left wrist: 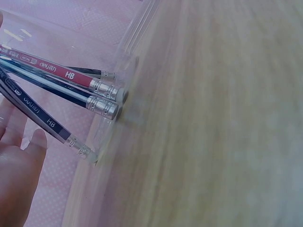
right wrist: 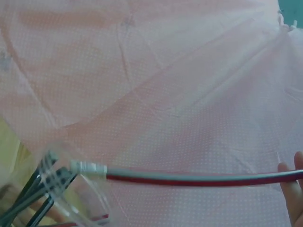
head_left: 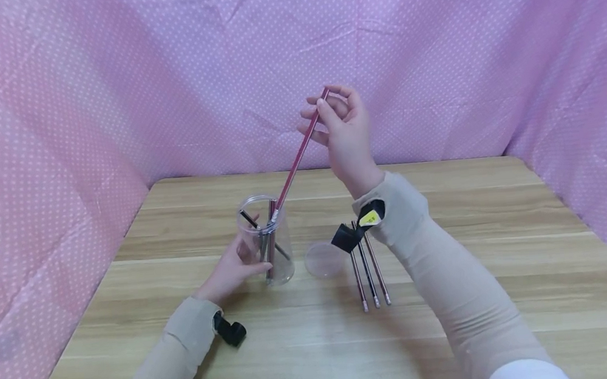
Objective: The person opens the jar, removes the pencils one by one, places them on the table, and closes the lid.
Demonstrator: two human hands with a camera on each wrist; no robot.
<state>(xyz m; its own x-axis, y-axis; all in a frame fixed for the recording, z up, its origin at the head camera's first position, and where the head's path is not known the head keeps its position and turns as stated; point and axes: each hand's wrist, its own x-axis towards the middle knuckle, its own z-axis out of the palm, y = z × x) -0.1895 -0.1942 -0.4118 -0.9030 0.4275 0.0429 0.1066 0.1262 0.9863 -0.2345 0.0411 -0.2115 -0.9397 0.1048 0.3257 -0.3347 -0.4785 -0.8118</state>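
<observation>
Between the thumb and fingers of my right hand (head_left: 349, 139), a red pencil (head_left: 300, 154) is pinched near its upper end. It slants down to the left, its silver-banded eraser end right at the rim of a clear plastic jar (head_left: 287, 263). My left hand (head_left: 229, 275) holds this jar upright on the table, fingers behind it and thumb at the front. Inside, in the left wrist view, a red pencil (left wrist: 57, 70) marked HB and several dark pencils (left wrist: 35, 111) lean with their eraser ends at the bottom.
A round translucent lid (head_left: 322, 259) lies on the wooden table (head_left: 275, 351) just right of the jar. Beside it, three pencils (head_left: 369, 278) lie side by side, partly hidden under my right wrist strap. Pink dotted cloth (head_left: 217, 88) hangs around the back and sides.
</observation>
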